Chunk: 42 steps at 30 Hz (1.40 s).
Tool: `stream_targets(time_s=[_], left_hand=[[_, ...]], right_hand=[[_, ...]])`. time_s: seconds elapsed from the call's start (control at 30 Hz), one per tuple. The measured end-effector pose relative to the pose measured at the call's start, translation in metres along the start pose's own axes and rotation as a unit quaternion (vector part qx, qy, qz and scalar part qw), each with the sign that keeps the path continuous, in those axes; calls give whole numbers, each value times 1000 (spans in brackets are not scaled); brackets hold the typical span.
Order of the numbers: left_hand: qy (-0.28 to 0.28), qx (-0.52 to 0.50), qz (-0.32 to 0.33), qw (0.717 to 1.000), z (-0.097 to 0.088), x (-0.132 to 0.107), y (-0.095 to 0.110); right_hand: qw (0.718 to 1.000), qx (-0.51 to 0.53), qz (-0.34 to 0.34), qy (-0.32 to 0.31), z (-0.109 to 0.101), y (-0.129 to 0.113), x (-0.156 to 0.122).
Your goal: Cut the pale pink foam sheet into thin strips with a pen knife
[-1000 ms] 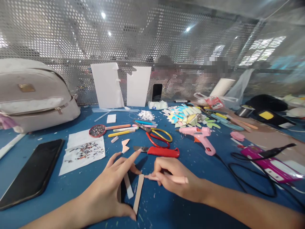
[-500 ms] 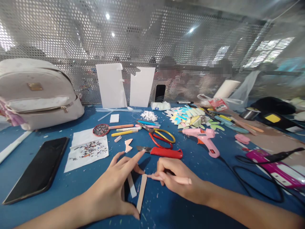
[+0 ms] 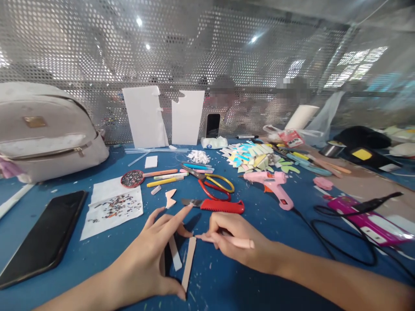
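Little has just changed: at lower centre of the frame, the pale strip point(image 3: 189, 264) lies on the blue tabletop point(image 3: 227, 285), the left hand point(image 3: 151, 252) spanning it, fingers spread apart, thumb at its lower end. The right hand point(image 3: 236, 226) keeps its fingers clamped on the pink pen point(image 3: 244, 242), tip beside the strip's top end, so work there seems uninterrupted. Against half a second ago, the whole view sits further left, red-handled knife point(image 3: 223, 206) included.
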<state>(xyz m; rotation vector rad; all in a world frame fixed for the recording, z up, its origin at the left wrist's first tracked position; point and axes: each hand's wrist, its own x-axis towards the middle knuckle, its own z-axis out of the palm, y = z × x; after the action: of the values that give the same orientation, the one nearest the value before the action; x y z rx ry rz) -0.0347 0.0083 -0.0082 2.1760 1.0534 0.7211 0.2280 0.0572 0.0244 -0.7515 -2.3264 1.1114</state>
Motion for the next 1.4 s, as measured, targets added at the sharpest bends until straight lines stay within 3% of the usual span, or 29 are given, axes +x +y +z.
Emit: stream_targets(time_s=[0.2,0.5,0.77,1.07,1.4], left_hand=[[0,7,2,1000,1,-2,-3],[-1,8,5,1000,-1,0,0],[-2,8,1,1000,1,-1,-3],[-22,-6,-8,1000,-6,2,1],[-95,-10,-37,995,-25,4,15]], right_hand=[[997,-15,-59,-52,11,-7,-6],[1000,-1,2,9,1,-3,0],[998,-3,-34,-48,10,-7,-5],[998,36,35,29,0,0,-1],[987,84,35,135,-6,4,3]])
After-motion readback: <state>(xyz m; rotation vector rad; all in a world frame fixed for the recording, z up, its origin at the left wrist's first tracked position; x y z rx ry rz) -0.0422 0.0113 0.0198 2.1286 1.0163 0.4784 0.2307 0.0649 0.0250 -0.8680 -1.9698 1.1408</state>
